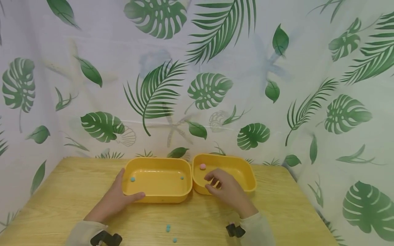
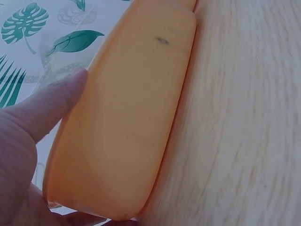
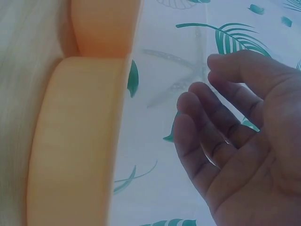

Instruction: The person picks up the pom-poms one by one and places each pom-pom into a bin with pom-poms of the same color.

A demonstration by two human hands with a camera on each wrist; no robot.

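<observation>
In the head view, my left hand [image 1: 116, 198] holds the left yellow plastic tray [image 1: 164, 199] at its near left corner. The thumb [image 2: 56, 101] lies on the front rim, and the fingers go around the tray's left end. My right hand [image 1: 229, 191] hovers over the front of the right yellow tray [image 1: 250, 179], its fingers loosely bent. Nothing shows between them in the right wrist view. A small pink ball [image 1: 202, 166] lies in the right tray's far left corner. Inside the left tray are two small blue balls, one at left [image 1: 132, 179] and a smaller one at right [image 1: 182, 177].
Several tiny blue balls [image 1: 168, 229] lie on the wooden table [image 1: 203, 222] in front of the trays. The trays stand side by side at the table's back edge. A leaf-printed cloth [image 1: 172, 89] hangs behind and along both sides.
</observation>
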